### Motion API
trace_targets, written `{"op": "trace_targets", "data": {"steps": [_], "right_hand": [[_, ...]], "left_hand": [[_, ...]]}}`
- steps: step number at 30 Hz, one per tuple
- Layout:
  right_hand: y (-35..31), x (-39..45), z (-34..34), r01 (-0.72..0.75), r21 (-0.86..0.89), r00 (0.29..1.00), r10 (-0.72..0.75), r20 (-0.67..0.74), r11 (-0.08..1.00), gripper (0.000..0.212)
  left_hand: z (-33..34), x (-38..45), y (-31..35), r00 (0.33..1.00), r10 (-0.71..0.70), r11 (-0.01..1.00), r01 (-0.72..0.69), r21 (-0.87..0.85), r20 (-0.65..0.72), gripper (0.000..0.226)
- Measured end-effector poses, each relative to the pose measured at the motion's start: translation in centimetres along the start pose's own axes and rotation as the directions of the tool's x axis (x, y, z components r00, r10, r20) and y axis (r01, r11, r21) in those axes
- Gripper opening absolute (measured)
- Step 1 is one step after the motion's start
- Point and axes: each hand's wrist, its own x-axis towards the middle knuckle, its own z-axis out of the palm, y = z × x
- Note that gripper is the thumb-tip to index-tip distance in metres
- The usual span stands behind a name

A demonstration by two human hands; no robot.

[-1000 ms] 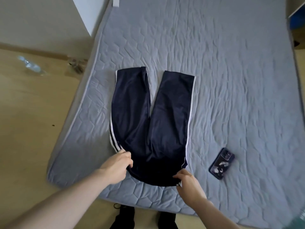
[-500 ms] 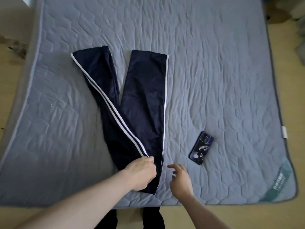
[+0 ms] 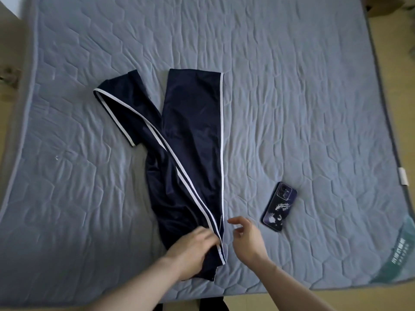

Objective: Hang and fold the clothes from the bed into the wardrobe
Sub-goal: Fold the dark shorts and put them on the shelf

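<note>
A grey quilted mattress (image 3: 292, 97) fills nearly the whole frame, with bits of tan floor seen at the far left and right edges. Left of centre, a pair of dark navy trousers (image 3: 193, 131) with white side stripes is spread on it, folded lengthwise so one leg is laid diagonally over the other; the leg ends are fanned apart toward the upper left and upper middle of the frame. At the lower middle, the waistband end is pressed down by the left hand (image 3: 190, 252), fingers bent onto the fabric, though whether cloth is actually pinched can't be made out. Just to the right, the right hand (image 3: 246, 237) is held loose above the mattress, nothing grasped, fingers relaxed. Further right, a phone (image 3: 279, 206) in a dark patterned case is lying flat on the mattress.
</note>
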Motion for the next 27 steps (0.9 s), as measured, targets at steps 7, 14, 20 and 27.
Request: {"op": "trace_targets", "data": {"steps": [7,14,20,27], "right_hand": [[-7.7,5.4,3.9,0.072,0.144,0.997,-0.076,0.021,0.987,0.037],[-12.7,11.7,6.5,0.116,0.086,0.993,-0.117,-0.004,0.989,0.058],[-12.4,14.1,8.4,0.035,0.080,0.999,-0.038,0.034,0.996,0.056],[-11.0,13.8,8.0,0.047,0.140,0.999,-0.043,-0.032,0.989,0.016]], "left_hand": [[-11.8,1.6,-12.7,0.402,-0.745,0.667,0.467,-0.580,-0.533,0.029],[-21.7,6.4,-20.7,0.134,-0.886,0.455,0.433,-0.778,-0.444,0.054],[-23.2,9.8,-23.6,0.125,-0.965,0.262,0.370,-0.891,-0.231,0.055],[-25.6,9.6,-23.3,0.040,-0.834,0.508,0.441,-0.740,-0.550,0.011]]}}
